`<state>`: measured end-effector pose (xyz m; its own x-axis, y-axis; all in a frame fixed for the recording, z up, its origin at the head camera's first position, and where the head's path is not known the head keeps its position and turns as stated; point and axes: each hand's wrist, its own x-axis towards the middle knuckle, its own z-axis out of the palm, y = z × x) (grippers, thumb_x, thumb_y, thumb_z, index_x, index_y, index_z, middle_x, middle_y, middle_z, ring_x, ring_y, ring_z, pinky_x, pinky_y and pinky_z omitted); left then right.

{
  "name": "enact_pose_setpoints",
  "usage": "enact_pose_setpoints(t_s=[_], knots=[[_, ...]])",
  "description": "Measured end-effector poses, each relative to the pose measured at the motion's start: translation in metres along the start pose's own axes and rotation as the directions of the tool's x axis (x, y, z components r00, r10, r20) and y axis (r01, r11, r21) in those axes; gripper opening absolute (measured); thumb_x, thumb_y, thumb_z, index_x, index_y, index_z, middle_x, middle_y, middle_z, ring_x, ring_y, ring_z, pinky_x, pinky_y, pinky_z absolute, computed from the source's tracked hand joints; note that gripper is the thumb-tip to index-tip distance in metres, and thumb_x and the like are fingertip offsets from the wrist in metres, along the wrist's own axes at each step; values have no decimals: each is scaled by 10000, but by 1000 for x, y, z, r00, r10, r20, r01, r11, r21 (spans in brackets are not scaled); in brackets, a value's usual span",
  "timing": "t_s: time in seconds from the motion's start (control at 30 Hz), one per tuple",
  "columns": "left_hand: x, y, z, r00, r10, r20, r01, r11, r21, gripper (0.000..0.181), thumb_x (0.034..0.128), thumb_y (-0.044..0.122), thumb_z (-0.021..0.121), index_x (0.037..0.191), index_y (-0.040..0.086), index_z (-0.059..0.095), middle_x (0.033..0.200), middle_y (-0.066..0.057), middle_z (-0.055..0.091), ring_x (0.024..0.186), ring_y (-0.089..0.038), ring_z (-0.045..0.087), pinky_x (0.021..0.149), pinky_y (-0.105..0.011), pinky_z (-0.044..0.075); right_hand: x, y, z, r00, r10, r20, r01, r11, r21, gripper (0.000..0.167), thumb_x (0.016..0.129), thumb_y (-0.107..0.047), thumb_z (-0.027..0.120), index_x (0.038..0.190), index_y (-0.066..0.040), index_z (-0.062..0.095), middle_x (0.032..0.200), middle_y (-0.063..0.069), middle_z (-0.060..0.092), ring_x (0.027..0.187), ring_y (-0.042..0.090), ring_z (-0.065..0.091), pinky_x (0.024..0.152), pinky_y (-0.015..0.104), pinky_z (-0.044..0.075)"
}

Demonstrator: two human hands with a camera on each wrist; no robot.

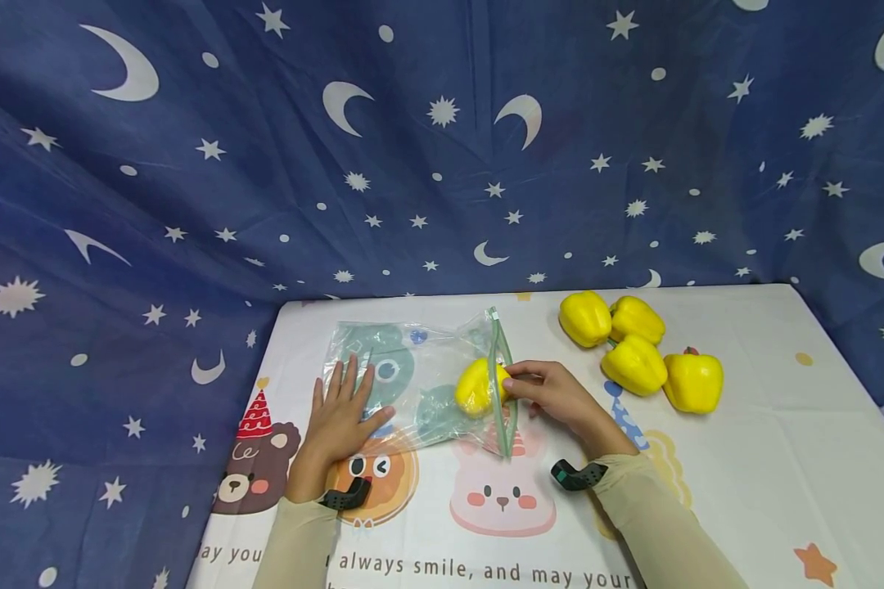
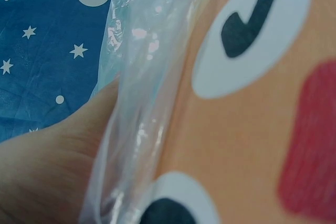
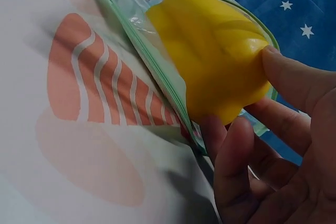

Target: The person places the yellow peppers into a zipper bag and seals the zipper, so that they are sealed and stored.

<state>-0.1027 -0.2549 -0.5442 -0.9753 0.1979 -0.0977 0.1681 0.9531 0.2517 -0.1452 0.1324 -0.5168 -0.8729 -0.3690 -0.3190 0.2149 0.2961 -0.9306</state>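
Observation:
A clear zip bag with a green zip edge lies flat on the table, its mouth toward the right. My left hand rests spread on the bag's left end; in the left wrist view the clear plastic runs beside that hand. At the bag's mouth my right hand holds a yellow bell pepper, most of it inside the bag. The right wrist view shows thumb and fingers pinching the pepper between the parted green zip edges.
Several more yellow bell peppers sit close together to the right of the right hand. The table wears a white cartoon-printed cloth. A dark blue curtain with moons and stars hangs behind and at the sides.

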Motion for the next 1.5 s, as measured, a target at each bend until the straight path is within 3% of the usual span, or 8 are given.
enact_pose_setpoints(t_s=[0.27, 0.47, 0.73, 1.03, 1.5], knots=[[-1, 1, -1, 1000, 3, -5, -3, 1000, -5, 902, 973, 706, 458, 1650, 182, 172, 1734, -128, -9, 1598, -391, -35, 1226, -698, -17, 6, -2, 4, 999, -17, 36, 17, 1000, 1, 469, 934, -289, 758, 1322, -44, 659, 991, 150, 755, 743, 229, 616, 599, 286, 555], [0, 1, -1, 1000, 1, -6, -1, 1000, -4, 899, 974, 706, 455, 1650, 185, 170, 1735, -125, -11, 1598, -389, -37, 1226, -698, -18, 11, -1, 9, 999, -23, 37, 24, 1000, -19, 416, 932, -241, 755, 1296, -51, 687, 973, 100, 730, 665, 183, 587, 563, 264, 548], [0, 0, 1, 1000, -2, -1, 2, 1000, -2, 903, 972, 713, 449, 1651, 189, 166, 1736, -120, -18, 1598, -386, -44, 1226, -694, -26, 17, -3, 14, 996, -74, 58, 76, 997, -23, 360, 917, -202, 768, 1234, -40, 721, 802, 125, 705, 535, 144, 551, 516, 245, 522], [1, 0, 1, 1000, -9, 4, 9, 1000, -6, 917, 960, 725, 453, 1651, 193, 167, 1737, -117, -21, 1599, -380, -59, 1227, -691, -44, 21, -4, 21, 994, -61, 92, 58, 997, 43, 277, 937, -130, 728, 1191, -21, 716, 648, 97, 583, 501, 131, 506, 506, 222, 478], [0, 0, 1, 1000, -6, 9, 6, 1000, -6, 916, 960, 717, 465, 1651, 197, 163, 1735, -116, -30, 1599, -380, -56, 1228, -688, -46, 29, -2, 29, 991, -68, 115, 66, 997, 28, 381, 941, -205, 748, 1271, -21, 700, 726, -7, 636, 512, 115, 509, 509, 211, 497]])
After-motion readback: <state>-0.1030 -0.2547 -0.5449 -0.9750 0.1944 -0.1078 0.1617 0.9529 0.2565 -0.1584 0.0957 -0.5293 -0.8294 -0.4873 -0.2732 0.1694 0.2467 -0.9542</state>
